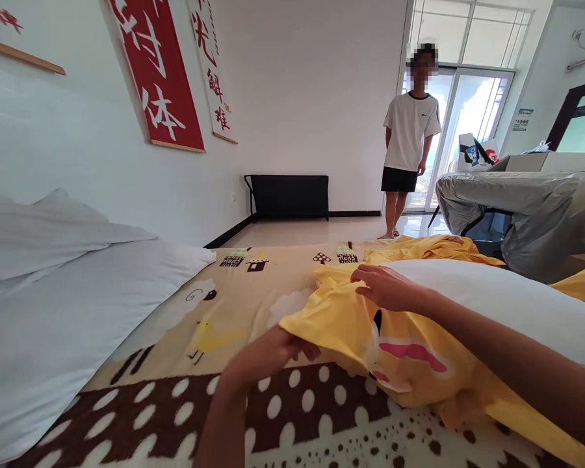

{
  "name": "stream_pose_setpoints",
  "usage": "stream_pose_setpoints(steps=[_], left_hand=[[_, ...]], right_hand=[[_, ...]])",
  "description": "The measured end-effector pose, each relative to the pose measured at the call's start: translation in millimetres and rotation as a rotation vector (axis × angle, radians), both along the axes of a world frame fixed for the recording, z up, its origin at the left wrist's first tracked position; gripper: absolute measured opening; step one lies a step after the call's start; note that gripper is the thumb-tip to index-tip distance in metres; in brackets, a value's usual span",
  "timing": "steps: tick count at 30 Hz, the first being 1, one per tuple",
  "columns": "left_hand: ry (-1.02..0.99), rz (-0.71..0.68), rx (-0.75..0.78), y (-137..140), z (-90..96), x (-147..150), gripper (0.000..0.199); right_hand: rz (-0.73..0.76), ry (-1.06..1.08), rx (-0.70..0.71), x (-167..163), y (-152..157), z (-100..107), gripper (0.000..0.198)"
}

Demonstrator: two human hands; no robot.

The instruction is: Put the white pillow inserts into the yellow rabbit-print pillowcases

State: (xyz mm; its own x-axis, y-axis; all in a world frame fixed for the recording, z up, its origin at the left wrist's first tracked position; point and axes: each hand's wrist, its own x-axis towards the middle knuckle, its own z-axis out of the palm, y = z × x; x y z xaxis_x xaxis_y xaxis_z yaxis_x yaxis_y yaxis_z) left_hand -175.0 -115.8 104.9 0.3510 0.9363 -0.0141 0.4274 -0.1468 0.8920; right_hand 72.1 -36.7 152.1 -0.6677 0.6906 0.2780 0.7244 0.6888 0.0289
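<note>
The yellow cloth is being held at its left corner by the left hand, its length trailing rightward beneath the right hand, grip unclear.

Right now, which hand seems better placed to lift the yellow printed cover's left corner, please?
Probably the left hand, at that corner of the yellow printed cover; the right hand is farther off.

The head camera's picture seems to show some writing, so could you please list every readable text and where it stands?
"体": red banner; above it probably "付" or "附", the rest cut off.
"光解难": white scroll, upper character cut off.
"牌": left-hand scroll, preceding character cut off.
Too small or blurred: the white scroll's side print, and marks on the blanket, shirt, wall sign and bag.
</note>
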Motion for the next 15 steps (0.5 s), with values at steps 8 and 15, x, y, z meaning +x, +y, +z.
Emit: stream_pose_setpoints(steps=[8,15], left_hand=[[0.05,0.576,0.198,23,-4.8,20,0.054],[0.4,0.378,0.077,24,-17.8,46,0.046]], right_hand=[[-0.463,-0.025,-0.116,154,-16,-36,0.044],[-0.341,0.05,-0.444,140,-45,-60,0.043]])
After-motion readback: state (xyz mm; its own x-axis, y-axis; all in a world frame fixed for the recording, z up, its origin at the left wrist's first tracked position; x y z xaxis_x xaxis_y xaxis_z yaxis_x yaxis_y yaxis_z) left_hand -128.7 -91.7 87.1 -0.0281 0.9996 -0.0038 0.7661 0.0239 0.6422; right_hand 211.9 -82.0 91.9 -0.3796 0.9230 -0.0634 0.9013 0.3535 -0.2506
